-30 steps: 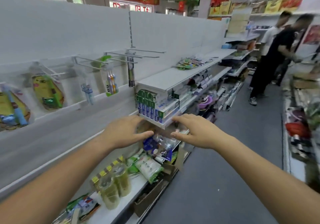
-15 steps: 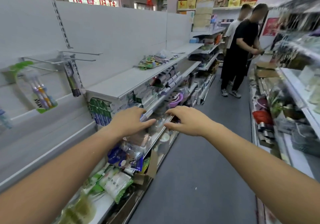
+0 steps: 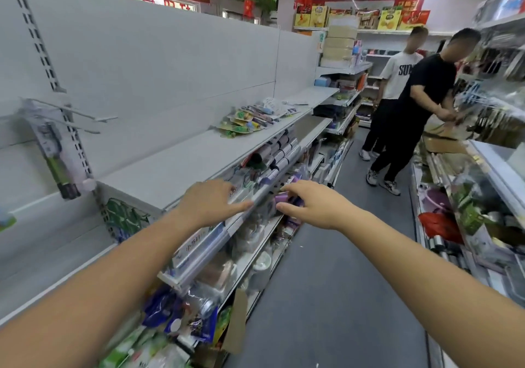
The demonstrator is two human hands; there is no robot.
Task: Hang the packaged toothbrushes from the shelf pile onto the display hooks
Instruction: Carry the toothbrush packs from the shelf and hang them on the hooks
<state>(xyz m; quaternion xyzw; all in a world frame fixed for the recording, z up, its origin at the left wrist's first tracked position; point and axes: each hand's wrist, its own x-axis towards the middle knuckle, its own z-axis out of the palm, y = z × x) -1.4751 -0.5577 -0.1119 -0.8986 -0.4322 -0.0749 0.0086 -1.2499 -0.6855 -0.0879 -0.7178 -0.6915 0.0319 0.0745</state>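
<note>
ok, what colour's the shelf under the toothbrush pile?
The shelf under the pile is plain light grey; head view, the only one.

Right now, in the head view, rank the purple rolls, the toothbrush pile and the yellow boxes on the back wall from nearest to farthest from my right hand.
1. Purple rolls: on the lower shelf, by the fingers of the right hand.
2. Toothbrush pile: on the upper shelf, ahead and to the left.
3. Yellow boxes: high on the back wall, at the aisle's end.
</note>
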